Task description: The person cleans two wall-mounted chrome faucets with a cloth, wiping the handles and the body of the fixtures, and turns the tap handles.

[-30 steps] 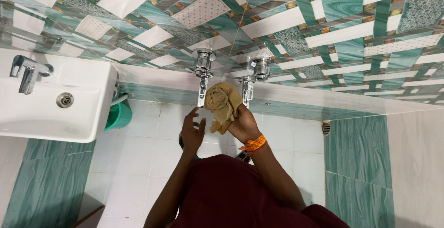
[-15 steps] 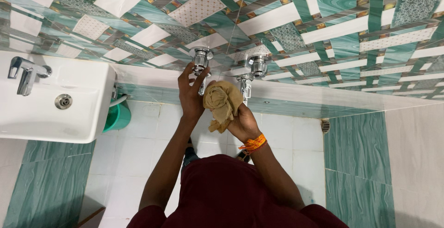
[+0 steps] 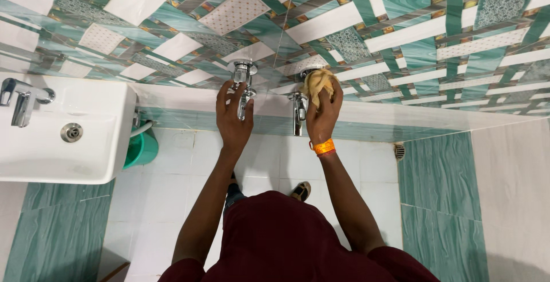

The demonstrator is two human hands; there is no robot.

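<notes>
Cloth: a crumpled tan rag [image 3: 318,83] pressed against the right-hand chrome tap [image 3: 298,105], up where that tap meets the patterned wall tiles [image 3: 401,36].
Right hand: the right hand [image 3: 324,116] is closed around the rag, knuckles facing the camera; an orange band [image 3: 324,147] circles its wrist.
Left hand: the left hand [image 3: 233,116] is laid on the left-hand chrome tap [image 3: 243,86], fingers spread up along its spout; they lie flat, not clenched.
Taps: both are mounted side by side on the wall, just apart, above a green tiled ledge [image 3: 447,123].
To the left: a white washbasin [image 3: 63,144] with its own chrome faucet [image 3: 23,99] and drain; a green bucket [image 3: 141,147] sits half hidden under its edge.
Below: white floor tiles [image 3: 172,202], a floor drain [image 3: 399,151] near the right wall, and the person's maroon garment [image 3: 286,242] covering most of their feet.
</notes>
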